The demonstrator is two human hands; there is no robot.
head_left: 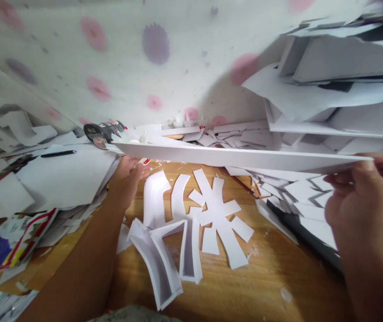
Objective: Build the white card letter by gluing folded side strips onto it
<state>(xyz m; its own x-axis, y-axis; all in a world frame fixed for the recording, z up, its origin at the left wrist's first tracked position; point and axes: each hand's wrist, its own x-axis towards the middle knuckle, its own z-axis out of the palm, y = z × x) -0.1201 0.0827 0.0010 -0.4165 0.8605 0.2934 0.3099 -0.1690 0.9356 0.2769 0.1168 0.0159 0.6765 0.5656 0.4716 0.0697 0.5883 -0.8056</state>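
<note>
A long, narrow strip of white foam board point(231, 157) stretches almost level across the view, above the work surface. My right hand point(368, 201) pinches its right end, thumb on the near side. Close to the other end, my left hand point(129, 176) is closed against the lower edge; the strip hides part of its fingers. Below lie flat white cut pieces point(216, 214), some overlapping like a star. Beside them, a hollow white angled form with raised walls point(166, 264) rests on the wood, near a curved white piece point(154, 199).
Paper sheets with a black pen point(58, 154) lie at left, by a colourful packet point(27, 237). A dark can point(102, 133) lies tipped behind. White board stacks point(332, 107) rise at right. Scraps and a dark long tool point(302, 232) cover the wooden table point(261, 290) there.
</note>
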